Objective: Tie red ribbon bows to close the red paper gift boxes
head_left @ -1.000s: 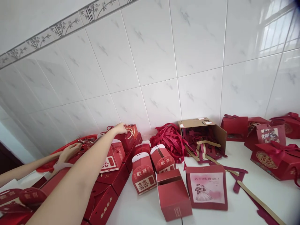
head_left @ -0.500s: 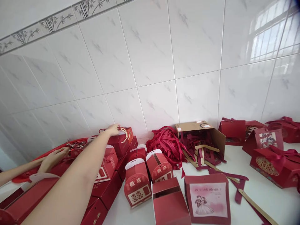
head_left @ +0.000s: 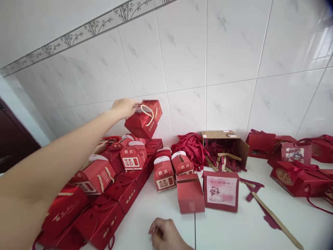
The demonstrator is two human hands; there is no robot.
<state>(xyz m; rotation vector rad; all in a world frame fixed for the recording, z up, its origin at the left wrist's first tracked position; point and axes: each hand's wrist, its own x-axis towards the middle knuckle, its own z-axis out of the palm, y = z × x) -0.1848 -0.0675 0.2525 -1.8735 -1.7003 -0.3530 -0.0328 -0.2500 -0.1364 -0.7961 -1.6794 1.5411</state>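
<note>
My left hand (head_left: pixel 125 108), its arm reaching in from the lower left, is closed on the top of a red gift box (head_left: pixel 142 124) with cream rope handles. It holds the box tilted in the air against the tiled wall. Below it are rows of dark red gift boxes (head_left: pixel 127 191), with lighter red boxes bearing white-edged flaps (head_left: pixel 134 156) on top of them. Low in the middle, my right hand (head_left: pixel 166 233) is over the white tabletop (head_left: pixel 140 222). Its fingers are curled, with nothing visible in them.
Behind my left arm, part of another person's hand (head_left: pixel 100 148) shows at a red tray. Red ribbons (head_left: pixel 191 149) lie beside a cardboard box (head_left: pixel 243 147) of straps. A box with a couple's picture (head_left: pixel 221 191) stands nearby; ribboned boxes (head_left: pixel 299 177) are at the right.
My left hand has lifted the rope-handled gift box off the stack. My right hand has come into view at the bottom. The view has shifted left, showing more stacked boxes.
</note>
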